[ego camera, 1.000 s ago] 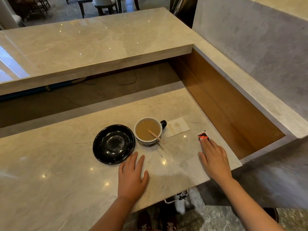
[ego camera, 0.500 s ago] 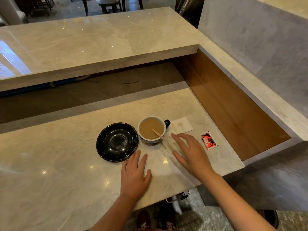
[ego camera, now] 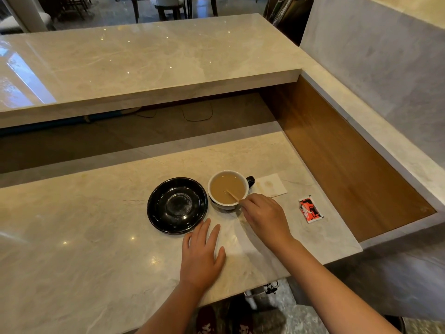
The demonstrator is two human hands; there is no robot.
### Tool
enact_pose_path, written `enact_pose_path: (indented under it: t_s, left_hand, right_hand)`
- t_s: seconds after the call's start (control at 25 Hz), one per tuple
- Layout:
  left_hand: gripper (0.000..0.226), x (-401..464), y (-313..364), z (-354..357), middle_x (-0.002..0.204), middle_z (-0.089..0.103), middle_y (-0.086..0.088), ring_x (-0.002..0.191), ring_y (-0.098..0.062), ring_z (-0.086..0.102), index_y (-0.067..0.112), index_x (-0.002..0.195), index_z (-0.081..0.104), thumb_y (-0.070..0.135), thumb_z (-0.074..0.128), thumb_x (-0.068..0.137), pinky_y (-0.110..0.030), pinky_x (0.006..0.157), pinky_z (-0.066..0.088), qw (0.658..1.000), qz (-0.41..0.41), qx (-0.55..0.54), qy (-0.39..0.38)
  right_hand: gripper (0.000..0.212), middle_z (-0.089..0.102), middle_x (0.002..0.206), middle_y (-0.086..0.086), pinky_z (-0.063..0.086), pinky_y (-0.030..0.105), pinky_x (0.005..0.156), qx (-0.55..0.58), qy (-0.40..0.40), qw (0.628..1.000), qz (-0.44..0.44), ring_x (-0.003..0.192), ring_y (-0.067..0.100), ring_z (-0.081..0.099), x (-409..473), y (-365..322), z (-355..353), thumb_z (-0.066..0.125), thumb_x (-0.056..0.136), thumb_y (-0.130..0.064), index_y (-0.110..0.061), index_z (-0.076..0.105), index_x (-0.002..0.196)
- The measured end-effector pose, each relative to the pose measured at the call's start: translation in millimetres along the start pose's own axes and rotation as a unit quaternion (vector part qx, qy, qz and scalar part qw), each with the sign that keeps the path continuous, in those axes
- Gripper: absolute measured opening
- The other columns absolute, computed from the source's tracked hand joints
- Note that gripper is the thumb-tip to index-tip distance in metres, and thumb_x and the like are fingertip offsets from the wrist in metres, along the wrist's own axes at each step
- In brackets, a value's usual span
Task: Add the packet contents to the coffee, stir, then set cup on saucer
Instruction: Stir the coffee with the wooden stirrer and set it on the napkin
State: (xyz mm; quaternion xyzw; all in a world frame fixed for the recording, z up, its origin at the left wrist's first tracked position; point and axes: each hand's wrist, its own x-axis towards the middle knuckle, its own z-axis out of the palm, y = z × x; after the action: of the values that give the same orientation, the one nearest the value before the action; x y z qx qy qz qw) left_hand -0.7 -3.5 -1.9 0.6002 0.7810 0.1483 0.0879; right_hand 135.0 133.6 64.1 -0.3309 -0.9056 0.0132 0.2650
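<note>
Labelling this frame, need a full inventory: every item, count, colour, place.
cup: 1, white inside with dark handle, full of light brown coffee, on lower counter right of saucer
stir stick: 1, wooden, leaning in the cup
saucer: 1, black, glossy, on the counter, nothing on it
napkin: 1, pale with a faint stain, right of the cup
packet: 1, red and white, lying near the counter's right edge
counter: 1, beige marble, lower level
raised bar top: 1, beige marble, behind
chairs: several, dark, far background
left hand: flat on the counter, empty
right hand: fingertips at the stick's outer end
</note>
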Motion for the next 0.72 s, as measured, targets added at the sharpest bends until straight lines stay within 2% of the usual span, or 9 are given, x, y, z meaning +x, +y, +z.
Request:
enact_pose_path:
  t_s: [0.12,0.24,0.32,0.44,0.48,0.56,0.72]
  left_hand:
    - [0.054,-0.5,-0.9,0.4,0.143,0.039,-0.009,0.131,-0.023,0.030,0.019,0.134,0.046,0.043,0.039,0.086,-0.043,0.104,0.021,1.000,0.005,-0.002,0.002]
    - [0.054,-0.6,-0.8,0.6,0.143,0.040,-0.009,0.130,-0.023,0.030,0.019,0.134,0.046,0.042,0.040,0.085,-0.041,0.104,0.017,1.000,0.006,-0.002,0.006]
    - [0.054,-0.7,-0.6,0.9,0.143,0.039,-0.008,0.131,-0.022,0.029,0.020,0.134,0.046,0.043,0.040,0.085,-0.041,0.105,0.018,1.000,0.003,-0.002,0.006]
    - [0.054,-0.7,-0.3,1.3,0.143,0.039,-0.008,0.131,-0.022,0.030,0.022,0.135,0.044,0.044,0.039,0.086,-0.044,0.104,0.022,1.000,-0.004,0.003,-0.001]
    - [0.055,-0.4,-0.1,1.3,0.143,0.039,-0.008,0.131,-0.022,0.030,0.022,0.135,0.044,0.045,0.038,0.086,-0.045,0.104,0.022,1.000,-0.005,0.005,-0.003]
    - [0.055,0.2,0.5,1.2,0.143,0.040,-0.007,0.131,-0.023,0.031,0.022,0.135,0.044,0.045,0.037,0.086,-0.045,0.104,0.021,1.000,-0.007,0.011,-0.005]
    - [0.055,0.1,-0.4,1.1,0.144,0.039,-0.007,0.131,-0.023,0.030,0.023,0.136,0.044,0.046,0.037,0.086,-0.044,0.104,0.019,1.000,-0.006,0.013,-0.002]
  right_hand:
    - [0.008,0.067,0.076,0.007,0.047,0.027,0.051,0.107,-0.007,0.994,0.020,0.063,0.022,0.060,8.9,-7.8,-2.7,0.065,0.077,-0.006,-0.009,0.068,0.083]
    - [0.014,0.070,0.091,0.009,0.048,0.022,0.070,0.276,-0.012,0.953,0.125,0.078,0.016,0.061,28.0,-15.4,-6.8,0.065,0.081,-0.009,-0.009,0.072,0.094]
    - [0.016,0.072,0.097,0.011,0.050,0.025,0.078,0.324,-0.016,0.928,0.183,0.085,0.015,0.061,40.3,-12.7,-8.6,0.066,0.082,-0.008,-0.008,0.072,0.097]
    - [0.018,0.073,0.101,0.010,0.049,0.019,0.082,0.366,-0.055,0.896,0.245,0.091,0.015,0.063,53.3,-2.5,-10.4,0.062,0.085,-0.009,-0.010,0.072,0.100]
    - [0.018,0.073,0.101,0.009,0.051,0.021,0.084,0.381,-0.055,0.885,0.261,0.093,0.017,0.064,57.0,1.3,-10.4,0.061,0.085,-0.008,-0.009,0.072,0.100]
    - [0.017,0.072,0.094,0.007,0.053,0.028,0.083,0.389,-0.037,0.876,0.280,0.090,0.019,0.065,62.8,8.8,-10.8,0.058,0.087,-0.006,-0.006,0.072,0.097]
    - [0.016,0.067,0.082,0.005,0.053,0.016,0.070,0.373,-0.010,0.885,0.280,0.077,0.019,0.064,60.7,22.0,-17.2,0.054,0.088,-0.002,-0.005,0.070,0.089]
